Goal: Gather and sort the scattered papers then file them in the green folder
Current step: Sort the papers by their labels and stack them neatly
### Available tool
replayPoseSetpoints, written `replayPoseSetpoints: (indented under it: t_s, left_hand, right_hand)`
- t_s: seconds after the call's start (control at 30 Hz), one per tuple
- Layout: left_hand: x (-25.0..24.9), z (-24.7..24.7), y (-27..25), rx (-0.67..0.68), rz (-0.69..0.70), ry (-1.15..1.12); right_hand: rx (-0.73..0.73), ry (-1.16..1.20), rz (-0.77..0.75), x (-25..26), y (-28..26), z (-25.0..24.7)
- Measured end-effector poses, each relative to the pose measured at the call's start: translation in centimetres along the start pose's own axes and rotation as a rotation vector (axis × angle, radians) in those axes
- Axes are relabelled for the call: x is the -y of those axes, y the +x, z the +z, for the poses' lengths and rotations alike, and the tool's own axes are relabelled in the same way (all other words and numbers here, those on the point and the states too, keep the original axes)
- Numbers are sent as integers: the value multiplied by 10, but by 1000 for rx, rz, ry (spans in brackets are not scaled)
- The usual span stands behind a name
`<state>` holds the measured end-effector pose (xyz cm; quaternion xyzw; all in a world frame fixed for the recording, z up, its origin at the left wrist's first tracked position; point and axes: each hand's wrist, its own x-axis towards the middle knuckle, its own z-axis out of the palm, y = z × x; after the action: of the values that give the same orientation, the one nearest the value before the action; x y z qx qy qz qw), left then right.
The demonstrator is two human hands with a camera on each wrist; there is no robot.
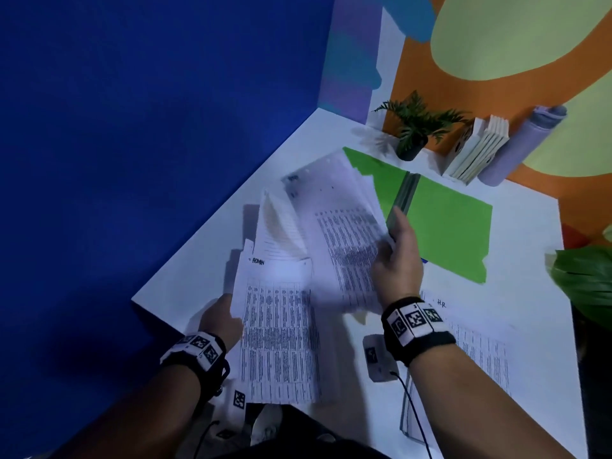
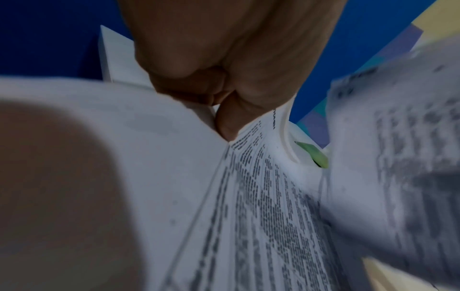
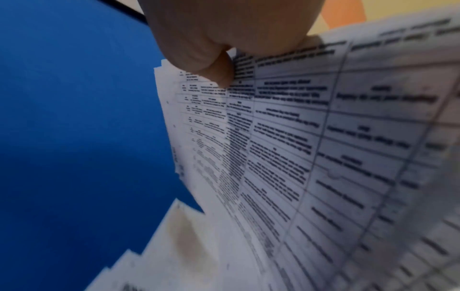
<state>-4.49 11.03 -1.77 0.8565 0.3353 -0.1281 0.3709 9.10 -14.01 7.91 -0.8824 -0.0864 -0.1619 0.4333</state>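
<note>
We see left hand [image 1: 221, 321] pinching stack of printed sheets [image 1: 280, 336], thumb and fingers clamped on its edge; top sheet reads "ADMIN" in handwriting, dense table below, too blurry to read. Right hand [image 1: 395, 260] grips second bunch of papers [image 1: 344, 233], fingers curled round it, held up over white desk [image 1: 205, 233]. Green folder [image 1: 447, 226] lies open flat just behind right hand. Another sheet [image 1: 477, 346] on desk near right wrist, marked "H.R." Books [image 1: 477, 147] and potted plant [image 1: 417, 127] by wall.
</note>
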Motion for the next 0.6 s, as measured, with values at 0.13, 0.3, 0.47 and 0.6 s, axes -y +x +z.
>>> replayPoseSetpoints:
  t_s: [0.13,0.3,0.47,0.6]
  left_hand:
    - [-2,6,-2,80,14,57]
    - [-3,14,-4,155,33,105]
    - [-10,22,1,148,-26,-13]
    - [-17,23,-7,209,-87,-154]
  right_hand:
    - [-196,32,-342,29,18,-19]
    - [-140,95,-108,26,26,-19]
    - [217,5,457,-38,-23,14]
    - [425,-69,572,-79,-73,32]
